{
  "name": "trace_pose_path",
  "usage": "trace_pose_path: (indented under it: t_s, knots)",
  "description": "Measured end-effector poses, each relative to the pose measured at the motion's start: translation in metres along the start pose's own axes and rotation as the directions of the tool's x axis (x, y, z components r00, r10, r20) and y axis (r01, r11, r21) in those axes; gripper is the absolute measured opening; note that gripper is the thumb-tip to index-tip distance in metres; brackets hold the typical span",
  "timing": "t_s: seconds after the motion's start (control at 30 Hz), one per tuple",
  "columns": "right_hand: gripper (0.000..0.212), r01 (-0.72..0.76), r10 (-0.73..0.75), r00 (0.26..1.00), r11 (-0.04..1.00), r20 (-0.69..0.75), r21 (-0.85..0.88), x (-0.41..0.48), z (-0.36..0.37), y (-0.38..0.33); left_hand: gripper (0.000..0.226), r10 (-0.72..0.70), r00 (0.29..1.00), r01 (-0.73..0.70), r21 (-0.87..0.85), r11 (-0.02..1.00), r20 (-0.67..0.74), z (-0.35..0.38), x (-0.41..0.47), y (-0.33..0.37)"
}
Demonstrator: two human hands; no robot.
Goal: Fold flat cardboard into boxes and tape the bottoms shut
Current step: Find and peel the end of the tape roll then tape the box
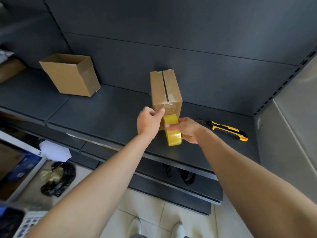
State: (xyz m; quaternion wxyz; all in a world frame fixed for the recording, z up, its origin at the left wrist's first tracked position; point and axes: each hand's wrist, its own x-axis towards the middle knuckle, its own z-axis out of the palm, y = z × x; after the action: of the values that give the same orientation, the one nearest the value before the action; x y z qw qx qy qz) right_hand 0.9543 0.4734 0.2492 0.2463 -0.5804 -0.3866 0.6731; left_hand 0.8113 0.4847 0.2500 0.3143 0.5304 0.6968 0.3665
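Observation:
A small brown cardboard box point(165, 90) stands on the dark shelf point(96, 114) with its flap seam facing up and clear tape across the near end of the seam. My left hand point(149, 121) presses its thumb against the box's near face, on the tape end. My right hand point(185, 129) grips a yellow tape roll point(172, 132) just in front of the box. A second folded box point(72, 74) stands open-topped at the back left of the shelf.
A yellow and black utility knife point(226, 128) lies on the shelf to the right of my hands. More cardboard point(10, 69) sits at the far left. Below are lower shelves, a black bag point(58, 179) and white paper point(54, 150) on the tiled floor.

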Motion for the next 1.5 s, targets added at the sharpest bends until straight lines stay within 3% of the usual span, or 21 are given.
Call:
trace_pose_path:
  t_s: [0.03, 0.1, 0.2, 0.27, 0.33, 0.4, 0.43, 0.5, 0.67, 0.73, 0.8, 0.93, 1.0, 1.13, 1.23, 1.33, 1.5]
  knots:
    - [0.043, 0.007, -0.007, 1.000, 1.000, 0.022, 0.007, 0.000, -0.001, -0.001, 0.037, -0.147, 0.980, 0.147, 0.009, 0.989, 0.137, 0.003, -0.003, -0.002]
    - [0.038, 0.012, -0.016, 0.995, 0.999, 0.098, 0.044, -0.002, -0.005, -0.001, 0.049, -0.348, 0.865, 0.413, -0.120, 0.903, 0.361, 0.009, -0.007, -0.001]
    - [0.043, 0.025, -0.036, 0.990, 0.996, 0.133, 0.081, -0.008, -0.019, 0.002, 0.049, -0.432, 0.796, 0.583, -0.344, 0.736, 0.425, 0.018, -0.007, 0.005]
    - [0.040, 0.056, -0.050, 0.995, 0.996, -0.090, 0.068, -0.008, -0.036, 0.007, 0.045, -0.466, 0.780, 0.620, -0.422, 0.661, 0.418, 0.021, -0.007, 0.009]
    - [0.033, 0.013, -0.054, 0.882, 0.996, -0.469, -0.092, -0.001, -0.062, 0.018, 0.044, -0.488, 0.757, 0.653, -0.468, 0.596, 0.434, 0.025, -0.006, 0.012]
    - [0.033, -0.251, -0.117, 0.739, 0.866, -0.663, -0.433, 0.005, -0.090, 0.034, 0.044, -0.504, 0.742, 0.670, -0.492, 0.556, 0.442, 0.029, -0.006, 0.014]
    - [0.035, -0.362, -0.150, 0.726, 0.746, -0.671, -0.559, 0.006, -0.103, 0.042, 0.044, -0.511, 0.738, 0.674, -0.500, 0.544, 0.440, 0.032, -0.007, 0.016]
    - [0.043, -0.467, -0.135, 0.730, 0.617, -0.670, -0.634, 0.007, -0.122, 0.057, 0.044, -0.517, 0.754, 0.656, -0.522, 0.545, 0.407, 0.032, -0.006, 0.017]
    - [0.055, -0.529, -0.100, 0.762, 0.473, -0.640, -0.704, 0.014, -0.148, 0.078, 0.040, -0.489, 0.807, 0.586, -0.549, 0.595, 0.331, 0.036, -0.004, 0.012]
    - [0.050, -0.537, -0.132, 0.754, 0.441, -0.644, -0.719, 0.016, -0.149, 0.080, 0.034, -0.494, 0.813, 0.575, -0.557, 0.599, 0.309, 0.038, -0.003, 0.010]
    - [0.044, -0.522, -0.144, 0.746, 0.480, -0.650, -0.705, 0.017, -0.148, 0.077, 0.017, -0.516, 0.817, 0.563, -0.550, 0.617, 0.259, 0.039, -0.001, 0.010]
    - [0.030, -0.253, -0.248, 0.740, 0.759, -0.625, -0.600, 0.008, -0.139, 0.063, 0.015, -0.519, 0.826, 0.546, -0.539, 0.641, 0.220, 0.040, 0.001, 0.008]
    - [0.029, -0.052, -0.363, 0.744, 0.806, -0.561, -0.590, -0.001, -0.125, 0.047, 0.018, -0.514, 0.827, 0.546, -0.547, 0.635, 0.228, 0.039, 0.000, 0.009]
    - [0.023, 0.269, -0.578, 0.735, 0.728, -0.354, -0.630, -0.007, -0.081, -0.006, 0.015, -0.496, 0.842, 0.522, -0.550, 0.652, 0.211, 0.035, 0.000, 0.008]
    - [0.023, 0.396, -0.643, 0.746, 0.637, -0.172, -0.661, 0.000, -0.041, -0.044, 0.009, -0.476, 0.858, 0.497, -0.549, 0.672, 0.194, 0.034, 0.002, 0.008]
    - [0.031, 0.326, -0.616, 0.779, 0.560, -0.119, -0.762, 0.011, -0.015, -0.066, 0.011, -0.477, 0.853, 0.509, -0.542, 0.669, 0.213, 0.028, 0.005, 0.008]
    - [0.036, 0.179, -0.590, 0.787, 0.500, -0.182, -0.847, 0.019, -0.005, -0.075, 0.013, -0.451, 0.866, 0.498, -0.455, 0.738, 0.217, 0.024, 0.014, 0.004]
